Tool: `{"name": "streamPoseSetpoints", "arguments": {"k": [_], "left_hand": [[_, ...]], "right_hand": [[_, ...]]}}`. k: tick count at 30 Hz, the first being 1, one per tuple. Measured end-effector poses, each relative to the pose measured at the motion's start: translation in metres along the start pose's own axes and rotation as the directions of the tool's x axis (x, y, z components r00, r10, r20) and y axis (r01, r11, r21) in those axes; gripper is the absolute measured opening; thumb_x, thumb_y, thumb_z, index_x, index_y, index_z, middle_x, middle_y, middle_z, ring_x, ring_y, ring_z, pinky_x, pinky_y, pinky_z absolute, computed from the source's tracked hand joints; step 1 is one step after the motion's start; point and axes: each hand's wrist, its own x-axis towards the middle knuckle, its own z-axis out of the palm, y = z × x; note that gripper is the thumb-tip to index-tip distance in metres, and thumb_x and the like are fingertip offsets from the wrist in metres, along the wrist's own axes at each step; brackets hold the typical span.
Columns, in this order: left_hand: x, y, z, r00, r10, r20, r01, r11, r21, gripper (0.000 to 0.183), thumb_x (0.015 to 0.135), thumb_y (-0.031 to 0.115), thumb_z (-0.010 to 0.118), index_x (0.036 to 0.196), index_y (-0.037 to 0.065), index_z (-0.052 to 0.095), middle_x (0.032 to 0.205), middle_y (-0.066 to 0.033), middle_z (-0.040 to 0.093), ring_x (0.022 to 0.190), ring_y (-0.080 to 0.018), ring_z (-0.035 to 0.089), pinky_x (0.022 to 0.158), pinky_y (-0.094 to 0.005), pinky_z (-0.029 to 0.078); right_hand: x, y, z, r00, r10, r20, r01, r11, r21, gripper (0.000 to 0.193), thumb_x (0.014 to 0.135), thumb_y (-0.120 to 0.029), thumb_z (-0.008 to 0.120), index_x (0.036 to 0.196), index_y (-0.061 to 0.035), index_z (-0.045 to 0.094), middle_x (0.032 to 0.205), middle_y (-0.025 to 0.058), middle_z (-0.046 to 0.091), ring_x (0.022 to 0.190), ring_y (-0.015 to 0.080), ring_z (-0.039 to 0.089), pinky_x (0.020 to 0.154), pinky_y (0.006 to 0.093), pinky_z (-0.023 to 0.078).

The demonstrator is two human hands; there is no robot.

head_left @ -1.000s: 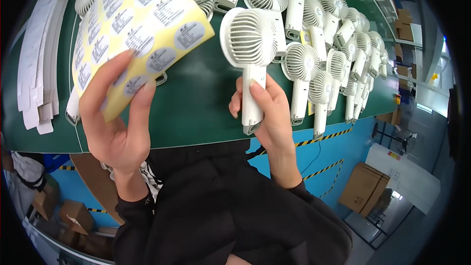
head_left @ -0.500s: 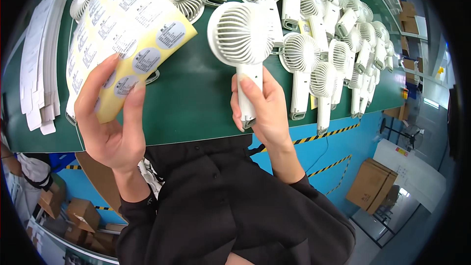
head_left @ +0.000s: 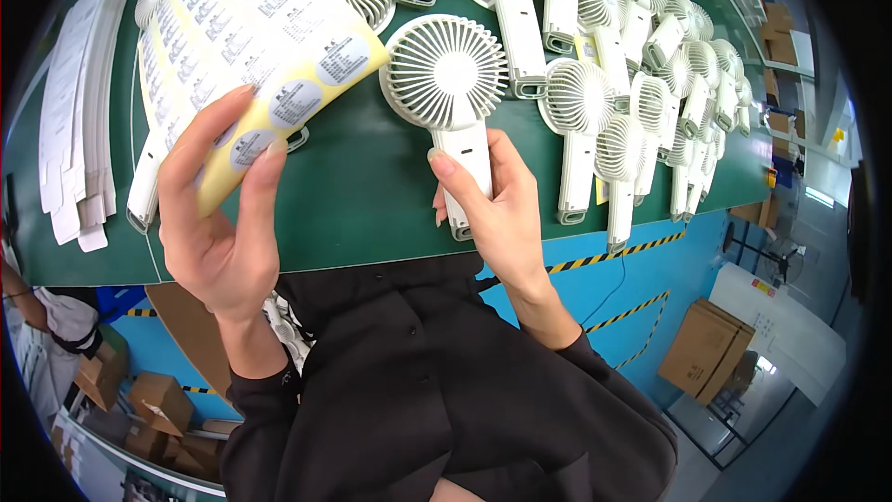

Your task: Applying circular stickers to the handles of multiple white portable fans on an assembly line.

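My left hand (head_left: 223,214) is closed on a curled sheet of round stickers (head_left: 251,28), thumb and fingers pinching its lower edge. Silver-grey round labels with dark print sit on its yellowish backing. In my right hand (head_left: 502,214) is a white handheld fan (head_left: 444,74), gripped by its handle, with the round slatted grille facing up. My right thumb lies along the handle; the other fingers are partly hidden behind it. The fan's head is just right of the sticker sheet, apart from it, over the green table (head_left: 362,209).
Several more white handheld fans (head_left: 578,98) crowd the table's right and far side. At the left lies a stack of white paper strips (head_left: 84,121). Another fan's handle (head_left: 144,186) shows beneath the sheet. Cardboard boxes (head_left: 706,349) stand on the floor beyond. A person's arm (head_left: 28,302) shows at far left.
The fan in my right hand has turned so its grille faces up more fully, and its head has shifted slightly left. My left hand has moved a little right with the sticker sheet.
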Motion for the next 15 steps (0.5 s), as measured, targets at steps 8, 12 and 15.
{"name": "streamPoseSetpoints", "arguments": {"k": [8,12,15], "left_hand": [[0.007,0.002,0.003,0.998,-0.027,0.055,0.031,0.997,-0.073,0.031,0.079,-0.008,0.073,0.108,-0.002,0.067,0.100,-0.0111,0.072,0.085,-0.0181,0.069,0.075,-0.0265,0.052],[0.010,0.000,0.001,0.992,0.060,0.109,-0.054,0.997,-0.054,0.030,0.077,-0.006,0.074,0.106,0.000,0.068,0.096,-0.0090,0.072,0.078,-0.0220,0.069,0.068,-0.0283,0.052],[0.012,0.000,-0.002,0.984,0.128,0.127,-0.123,0.991,-0.046,0.031,0.077,-0.005,0.073,0.107,0.001,0.067,0.095,-0.0073,0.072,0.076,-0.0217,0.069,0.067,-0.0284,0.051]], "right_hand": [[-0.010,-0.009,0.006,0.892,-0.446,0.080,0.297,0.443,-0.846,0.020,0.080,-0.012,0.078,0.092,-0.0020,0.066,0.071,0.0052,0.052,0.055,0.0154,0.045,0.051,0.0296,0.038],[0.002,-0.038,0.011,0.564,-0.793,0.229,0.629,0.233,-0.742,0.025,0.076,-0.007,0.080,0.097,-0.0024,0.068,0.088,0.0078,0.058,0.069,0.0174,0.053,0.061,0.0287,0.043],[0.019,-0.053,0.030,0.328,-0.821,0.467,0.818,0.000,-0.575,0.031,0.072,-0.007,0.081,0.101,-0.0036,0.070,0.098,0.0092,0.060,0.082,0.0216,0.057,0.072,0.0328,0.046]]}}
